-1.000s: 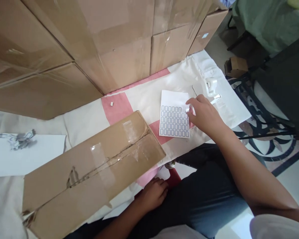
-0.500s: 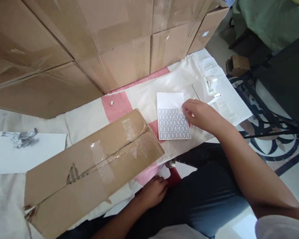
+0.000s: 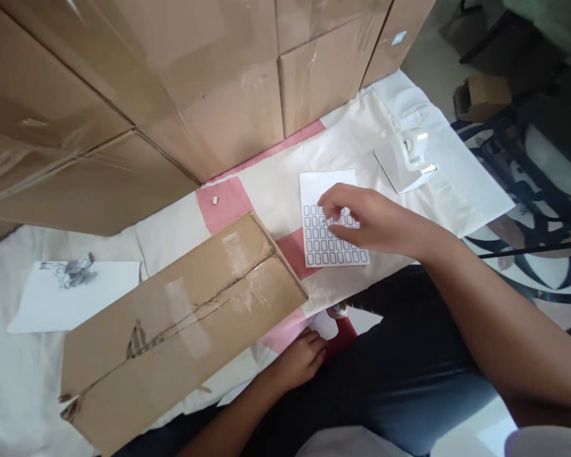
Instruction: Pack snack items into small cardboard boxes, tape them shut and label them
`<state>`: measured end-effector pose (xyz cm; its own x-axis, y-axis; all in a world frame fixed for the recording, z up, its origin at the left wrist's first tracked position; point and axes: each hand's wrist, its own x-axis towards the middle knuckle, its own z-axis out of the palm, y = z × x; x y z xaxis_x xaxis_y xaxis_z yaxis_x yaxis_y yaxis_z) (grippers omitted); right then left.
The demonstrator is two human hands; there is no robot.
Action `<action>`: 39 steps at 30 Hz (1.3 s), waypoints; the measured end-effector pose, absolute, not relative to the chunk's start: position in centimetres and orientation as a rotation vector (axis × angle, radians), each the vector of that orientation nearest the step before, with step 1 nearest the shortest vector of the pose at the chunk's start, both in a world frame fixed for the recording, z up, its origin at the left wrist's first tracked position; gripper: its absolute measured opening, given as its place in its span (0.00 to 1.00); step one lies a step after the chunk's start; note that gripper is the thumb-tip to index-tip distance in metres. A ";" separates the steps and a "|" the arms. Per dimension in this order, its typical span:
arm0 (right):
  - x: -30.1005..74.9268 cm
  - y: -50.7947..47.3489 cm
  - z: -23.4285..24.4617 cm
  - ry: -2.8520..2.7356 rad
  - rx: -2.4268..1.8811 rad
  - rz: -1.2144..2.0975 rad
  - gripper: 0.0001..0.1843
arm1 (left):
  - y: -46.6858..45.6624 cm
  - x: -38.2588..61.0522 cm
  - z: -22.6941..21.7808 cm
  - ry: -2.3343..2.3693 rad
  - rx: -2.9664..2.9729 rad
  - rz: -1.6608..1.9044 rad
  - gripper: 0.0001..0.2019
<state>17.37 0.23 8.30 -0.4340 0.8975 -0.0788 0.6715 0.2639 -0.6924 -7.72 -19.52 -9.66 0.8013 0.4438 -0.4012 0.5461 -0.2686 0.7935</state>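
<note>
A white sheet of blue-outlined labels (image 3: pixel 328 184) lies on the cloth, with rows of small rounded rectangles on its lower part. Over its right side hovers my right hand (image 3: pixel 366 219), thumb and forefinger apart, and nothing I can make out sits between them. My left hand (image 3: pixel 302 358) rests by my leg below the table edge, its fingers loosely bent and a little apart, holding nothing visible. Between that hand and the left side lies a long taped cardboard box (image 3: pixel 181 330) with a torn seam.
Large taped cartons (image 3: pixel 219 120) form a wall along the back. A white tape dispenser (image 3: pixel 413 152) stands at right on white paper (image 3: pixel 461 197). At left, crumpled grey scraps (image 3: pixel 75 270) lie on a white sheet (image 3: pixel 33 304). A small white piece (image 3: pixel 215 200) sits on a pink patch.
My right hand has moved left from the sheet's right edge to over its rows, and its thumb and forefinger have spread. My left hand stays by my leg. The view has shifted slightly.
</note>
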 end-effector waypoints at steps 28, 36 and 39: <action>13.1 2.5 7.1 -1.989 -0.758 1.758 0.08 | -18.9 -7.8 -11.7 0.754 1.779 -0.264 0.11; 12.9 2.5 7.0 -1.958 -0.750 1.787 0.07 | -19.1 -8.1 -12.3 0.768 1.751 -0.237 0.11; 12.8 2.6 6.9 -1.943 -0.748 1.795 0.07 | -19.1 -8.1 -12.3 0.772 1.741 -0.234 0.11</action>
